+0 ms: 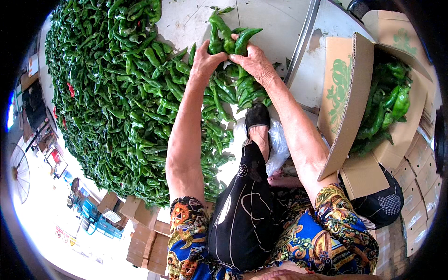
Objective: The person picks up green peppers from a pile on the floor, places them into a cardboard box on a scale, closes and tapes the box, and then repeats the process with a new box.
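Observation:
Near the top centre, my left hand (206,61) and my right hand (252,63) close around several long green peppers (228,39), held side by side with their tips sticking up past my fingers. A big heap of green peppers (112,112), with a few red ones among them, spreads over the left of the view and just below my hands. At the right, an open cardboard box (345,116) with a green printed design holds more green peppers (385,107).
A pale tiled floor (189,16) shows behind the hands, with a metal strip (301,46). My foot in a black shoe (256,116) rests beside a clear plastic bag (279,144). Stacked boxes (415,196) stand at right; cartons (144,242) and a fan (19,172) at left.

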Available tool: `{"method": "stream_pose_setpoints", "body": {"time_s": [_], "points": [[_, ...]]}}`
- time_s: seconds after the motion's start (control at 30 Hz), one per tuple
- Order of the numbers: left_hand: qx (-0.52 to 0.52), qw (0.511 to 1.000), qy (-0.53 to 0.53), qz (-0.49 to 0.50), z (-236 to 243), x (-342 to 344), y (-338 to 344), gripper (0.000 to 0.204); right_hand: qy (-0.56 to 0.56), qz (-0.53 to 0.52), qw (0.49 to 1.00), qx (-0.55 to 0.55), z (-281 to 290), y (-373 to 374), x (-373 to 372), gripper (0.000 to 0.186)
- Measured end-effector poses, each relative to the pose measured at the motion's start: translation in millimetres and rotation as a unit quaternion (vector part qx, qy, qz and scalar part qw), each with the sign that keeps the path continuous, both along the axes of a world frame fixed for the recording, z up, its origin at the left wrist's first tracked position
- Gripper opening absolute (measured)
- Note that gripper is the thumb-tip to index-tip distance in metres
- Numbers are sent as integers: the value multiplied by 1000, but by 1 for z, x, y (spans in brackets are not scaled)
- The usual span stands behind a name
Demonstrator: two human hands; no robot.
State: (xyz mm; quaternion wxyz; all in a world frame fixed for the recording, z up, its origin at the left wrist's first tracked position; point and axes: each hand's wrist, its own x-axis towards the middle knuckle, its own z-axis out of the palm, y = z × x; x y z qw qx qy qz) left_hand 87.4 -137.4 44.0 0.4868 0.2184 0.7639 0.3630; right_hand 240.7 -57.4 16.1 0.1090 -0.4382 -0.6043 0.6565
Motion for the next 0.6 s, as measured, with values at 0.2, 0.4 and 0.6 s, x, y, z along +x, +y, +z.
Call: {"method": "stream_pose_setpoints", "body": {"time_s": [0.2,0.4,0.6], "points": [[103,984,-89,113,46,21,-21,50,104,-6,994,-8,54,0,-8,57],[211,968,-5,135,151,43,-28,63,197,-119,962,148,171,-40,7,55],[339,919,-197,40,255,114,-12,71,210,-147,954,154,287,-47,106,60]]}}
